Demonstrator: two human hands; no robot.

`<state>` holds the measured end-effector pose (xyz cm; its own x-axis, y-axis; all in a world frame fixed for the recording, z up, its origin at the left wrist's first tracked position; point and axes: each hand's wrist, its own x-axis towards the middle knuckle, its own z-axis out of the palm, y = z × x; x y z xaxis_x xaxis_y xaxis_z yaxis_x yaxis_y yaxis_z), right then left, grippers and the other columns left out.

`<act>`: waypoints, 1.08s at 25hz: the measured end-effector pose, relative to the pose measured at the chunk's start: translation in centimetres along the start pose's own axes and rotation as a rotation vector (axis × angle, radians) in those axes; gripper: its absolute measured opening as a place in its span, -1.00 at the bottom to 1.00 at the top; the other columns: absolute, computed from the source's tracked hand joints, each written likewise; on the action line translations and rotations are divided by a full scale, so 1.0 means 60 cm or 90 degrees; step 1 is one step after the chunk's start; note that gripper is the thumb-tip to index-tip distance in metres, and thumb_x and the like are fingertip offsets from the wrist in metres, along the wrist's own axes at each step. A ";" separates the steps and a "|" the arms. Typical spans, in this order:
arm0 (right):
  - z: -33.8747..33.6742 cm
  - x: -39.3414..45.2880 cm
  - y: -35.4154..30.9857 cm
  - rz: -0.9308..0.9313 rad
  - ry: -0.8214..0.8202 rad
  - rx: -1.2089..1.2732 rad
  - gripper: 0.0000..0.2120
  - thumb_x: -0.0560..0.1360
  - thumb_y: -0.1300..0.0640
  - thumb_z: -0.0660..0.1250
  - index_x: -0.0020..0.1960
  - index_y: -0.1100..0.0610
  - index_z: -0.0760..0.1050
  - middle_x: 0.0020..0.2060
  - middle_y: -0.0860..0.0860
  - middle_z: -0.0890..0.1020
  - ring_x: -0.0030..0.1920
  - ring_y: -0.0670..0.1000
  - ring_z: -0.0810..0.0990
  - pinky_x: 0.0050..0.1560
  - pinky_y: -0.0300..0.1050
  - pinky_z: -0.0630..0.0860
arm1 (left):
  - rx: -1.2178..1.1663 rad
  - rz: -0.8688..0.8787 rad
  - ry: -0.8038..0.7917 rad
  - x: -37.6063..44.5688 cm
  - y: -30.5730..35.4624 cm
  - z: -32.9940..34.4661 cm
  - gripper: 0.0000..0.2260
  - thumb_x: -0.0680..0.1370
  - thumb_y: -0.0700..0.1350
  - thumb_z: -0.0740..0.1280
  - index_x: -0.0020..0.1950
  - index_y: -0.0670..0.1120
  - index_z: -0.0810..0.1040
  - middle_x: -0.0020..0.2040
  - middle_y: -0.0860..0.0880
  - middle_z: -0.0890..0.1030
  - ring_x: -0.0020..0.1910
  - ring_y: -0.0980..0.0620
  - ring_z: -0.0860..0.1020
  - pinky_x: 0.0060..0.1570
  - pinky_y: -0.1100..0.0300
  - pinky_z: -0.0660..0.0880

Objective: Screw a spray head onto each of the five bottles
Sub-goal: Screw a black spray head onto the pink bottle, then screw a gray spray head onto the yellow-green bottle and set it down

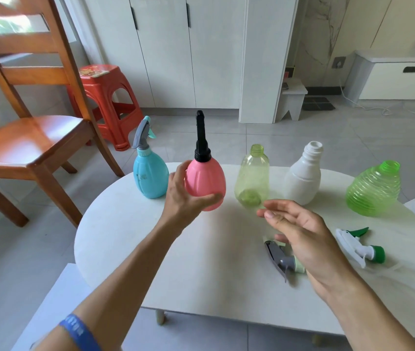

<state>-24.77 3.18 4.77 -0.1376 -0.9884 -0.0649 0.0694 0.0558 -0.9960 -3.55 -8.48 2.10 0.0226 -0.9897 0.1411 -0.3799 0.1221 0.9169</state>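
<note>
Hands [300, 231] apart, table edge [115, 282] perhaps near.

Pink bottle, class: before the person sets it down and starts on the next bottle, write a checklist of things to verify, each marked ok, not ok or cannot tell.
1. Pink bottle carries a black spray head: ok.
2. Head screwed fully tight: cannot tell.
3. Left hand holds the pink bottle securely: ok.
4. Right hand free to pick up a head: ok, open and empty.
5. Next bottles have open necks: ok; clear green bottle, white bottle and ribbed green bottle are uncapped.
6. Enough loose heads for three bottles: not ok; only the grey head and white-green head are visible.
</note>
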 end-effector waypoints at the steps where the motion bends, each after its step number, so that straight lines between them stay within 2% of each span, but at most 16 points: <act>1: -0.003 -0.002 0.002 0.005 0.001 -0.010 -0.86 0.52 0.16 0.41 0.08 0.06 0.63 -0.05 -0.04 0.76 -0.03 -0.26 0.66 -0.12 -0.44 0.45 | -0.007 -0.005 0.003 0.014 -0.006 0.004 -0.19 0.21 0.03 0.66 0.36 0.22 0.33 0.24 -0.02 0.46 0.14 -0.03 0.52 -0.17 0.30 0.50; 4: -0.007 -0.003 0.010 0.026 0.009 -0.043 -0.84 0.49 0.10 0.43 0.06 0.03 0.63 -0.04 -0.04 0.76 -0.06 -0.25 0.66 -0.02 -0.25 0.42 | -0.025 -0.005 0.000 0.052 -0.018 0.020 -0.20 0.18 0.05 0.61 0.37 0.18 0.35 0.23 -0.04 0.50 0.12 -0.04 0.55 -0.14 0.25 0.54; 7: -0.015 -0.001 0.017 0.045 0.019 -0.081 -0.82 0.46 0.02 0.45 0.06 -0.03 0.64 -0.03 -0.07 0.75 -0.03 -0.18 0.65 -0.07 -0.16 0.47 | -0.024 0.002 -0.001 0.078 -0.030 0.032 -0.22 0.23 -0.02 0.61 0.37 0.18 0.34 0.22 -0.05 0.50 0.11 -0.05 0.55 -0.14 0.26 0.53; 12: -0.030 0.001 0.023 0.053 0.008 -0.116 -0.83 0.49 0.01 0.43 0.08 -0.06 0.62 -0.03 -0.10 0.75 0.04 -0.13 0.65 -0.25 -0.29 0.54 | 0.047 -0.050 -0.004 0.105 -0.060 0.027 -0.20 0.29 -0.11 0.60 0.45 0.07 0.32 0.22 -0.04 0.48 0.12 -0.07 0.53 -0.26 0.31 0.47; 15: -0.030 0.002 0.022 0.062 0.009 -0.110 -0.82 0.48 0.03 0.43 0.08 -0.04 0.62 -0.04 -0.08 0.75 0.02 -0.13 0.66 -0.26 -0.28 0.55 | 0.051 -0.066 -0.040 0.106 -0.064 0.024 -0.16 0.29 -0.16 0.61 0.48 0.06 0.27 0.21 -0.04 0.47 0.13 -0.08 0.51 -0.24 0.27 0.49; 17: -0.030 0.005 0.019 0.063 0.006 -0.103 -0.83 0.49 0.06 0.42 0.08 -0.03 0.62 -0.05 -0.05 0.75 0.00 -0.10 0.66 -0.28 -0.28 0.56 | 0.047 -0.085 -0.043 0.099 -0.065 0.021 -0.14 0.29 -0.17 0.62 0.48 0.03 0.26 0.17 -0.02 0.48 0.13 -0.08 0.52 -0.17 0.17 0.57; 19: -0.036 0.007 0.013 0.054 0.015 -0.100 -0.85 0.51 0.09 0.41 0.08 -0.02 0.62 -0.05 -0.03 0.75 0.00 -0.10 0.67 -0.22 -0.29 0.56 | 0.044 -0.109 -0.056 0.090 -0.063 0.020 -0.14 0.29 -0.17 0.64 0.48 0.01 0.27 0.15 0.01 0.49 0.11 -0.06 0.52 -0.08 0.06 0.61; 21: -0.047 0.007 0.005 0.036 0.033 -0.121 -0.86 0.52 0.12 0.41 0.08 -0.01 0.62 -0.05 -0.02 0.75 -0.02 -0.09 0.67 -0.08 -0.24 0.53 | 0.084 -0.143 -0.081 0.080 -0.060 0.016 -0.21 0.29 -0.16 0.64 0.40 -0.04 0.31 0.06 0.02 0.50 0.03 -0.05 0.52 -0.20 0.12 0.55; 23: -0.065 0.006 -0.003 -0.004 0.070 -0.219 -0.86 0.53 0.12 0.40 0.08 -0.02 0.60 -0.06 -0.04 0.73 -0.04 -0.04 0.67 -0.01 -0.16 0.51 | 0.168 -0.218 -0.085 0.068 -0.050 0.003 -0.37 0.30 -0.13 0.63 0.23 -0.11 0.35 -0.03 -0.03 0.47 -0.15 -0.02 0.48 -0.34 0.16 0.40; 25: -0.087 0.004 -0.009 -0.061 0.110 -0.400 -0.87 0.52 0.12 0.40 0.06 -0.01 0.60 -0.11 -0.11 0.69 -0.10 -0.02 0.66 -0.03 -0.08 0.53 | 0.305 -0.269 -0.092 0.049 -0.034 -0.017 -0.50 0.33 -0.07 0.61 0.08 -0.07 0.37 -0.12 -0.04 0.50 -0.27 -0.01 0.48 -0.38 0.18 0.36; 27: -0.105 -0.004 -0.013 -0.087 0.113 -0.558 -0.89 0.49 0.12 0.40 0.00 -0.01 0.61 -0.20 -0.17 0.66 -0.18 -0.02 0.64 -0.10 -0.07 0.54 | 0.436 -0.210 -0.110 0.024 -0.011 -0.021 -0.64 0.34 0.00 0.58 0.00 -0.02 0.50 -0.22 0.00 0.57 -0.33 0.00 0.56 -0.37 0.20 0.38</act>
<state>-31.04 4.27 5.19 -0.2447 -0.9620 0.1211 -0.7258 0.0990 -0.6807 -2.10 -9.92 2.15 0.1108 -0.9713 -0.2105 -0.8665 -0.1982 0.4582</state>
